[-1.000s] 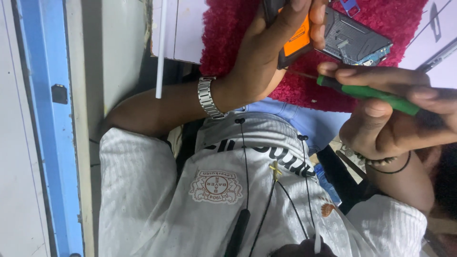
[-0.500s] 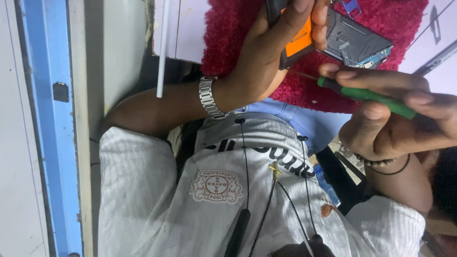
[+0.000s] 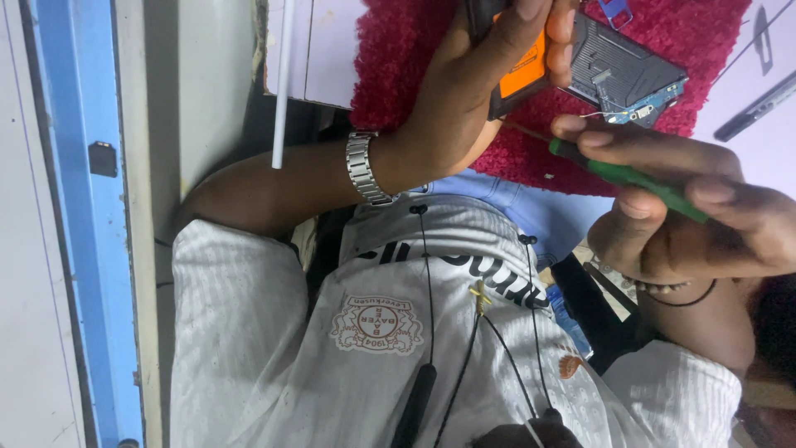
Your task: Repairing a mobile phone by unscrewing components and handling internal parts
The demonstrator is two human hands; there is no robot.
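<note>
soft, even indoor light, moderately bright; no harsh glare; the right hand (image 3: pixel 688 220) is slightly blurred and shaded underneath; the white shirt (image 3: pixel 348 357) close to the lens looks soft; the view is rotated

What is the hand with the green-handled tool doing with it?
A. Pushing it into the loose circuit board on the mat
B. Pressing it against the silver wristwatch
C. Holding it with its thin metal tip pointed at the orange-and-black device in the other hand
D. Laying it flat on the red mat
C: the right hand grips the green-handled screwdriver, whose thin tip reaches the lower edge of the orange-and-black device held in the left hand.
</note>
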